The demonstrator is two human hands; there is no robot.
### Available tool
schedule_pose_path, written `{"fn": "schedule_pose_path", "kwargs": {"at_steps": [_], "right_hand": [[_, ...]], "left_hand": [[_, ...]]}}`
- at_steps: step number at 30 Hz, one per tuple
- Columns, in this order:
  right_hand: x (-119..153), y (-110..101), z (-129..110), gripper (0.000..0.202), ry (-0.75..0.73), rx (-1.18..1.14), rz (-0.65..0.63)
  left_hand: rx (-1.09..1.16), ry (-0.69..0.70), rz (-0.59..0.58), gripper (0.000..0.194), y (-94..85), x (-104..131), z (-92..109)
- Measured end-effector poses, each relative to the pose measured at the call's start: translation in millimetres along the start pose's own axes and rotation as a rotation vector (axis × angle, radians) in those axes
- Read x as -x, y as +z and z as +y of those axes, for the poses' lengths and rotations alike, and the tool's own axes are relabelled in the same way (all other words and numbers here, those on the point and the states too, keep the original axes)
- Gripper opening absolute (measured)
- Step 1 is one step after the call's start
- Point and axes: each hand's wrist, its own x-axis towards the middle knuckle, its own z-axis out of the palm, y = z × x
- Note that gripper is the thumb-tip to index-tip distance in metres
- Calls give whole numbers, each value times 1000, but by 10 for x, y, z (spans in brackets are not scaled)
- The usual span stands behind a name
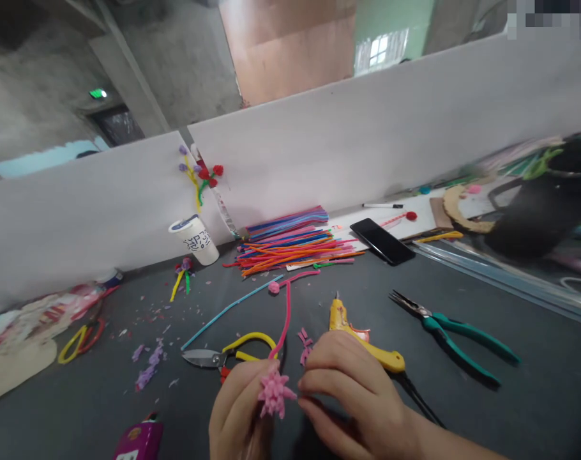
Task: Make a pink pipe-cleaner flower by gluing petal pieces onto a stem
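My left hand (240, 409) is closed around a pink pipe-cleaner flower (274, 393), its spiky petals facing up toward me. At the tip of one petal, the thumb and fingers of my right hand (352, 390) are pinched together; what lies between them is hidden. Just beyond my left hand are yellow-handled cutters (207, 359) and a bent pink pipe cleaner (287, 313). Small pink cut pieces (304, 348) lie between the hands. A yellow glue gun (362, 335) rests behind my right hand, nozzle pointing away.
Teal-handled pliers (456, 332) lie at right, and a phone (381, 241) is farther back. Pipe cleaners (290, 252) are piled before the white partition (367, 140), near a paper cup (195, 239). Scissors (82, 340), purple scraps (150, 367) and a purple box (138, 441) are at left.
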Motion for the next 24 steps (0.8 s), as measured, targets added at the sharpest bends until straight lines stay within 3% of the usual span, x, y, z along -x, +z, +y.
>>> {"fn": "schedule_pose_path", "kwargs": {"at_steps": [5, 14, 24], "right_hand": [[0, 34, 34, 14, 75, -13, -9], [-1, 79, 52, 11, 150, -31, -4], [-17, 103, 61, 13, 365, -223, -15]], "left_hand": [[-1, 98, -15, 20, 52, -110, -5], [2, 72, -85, 15, 64, -59, 0], [-36, 88, -97, 17, 80, -108, 9]]}}
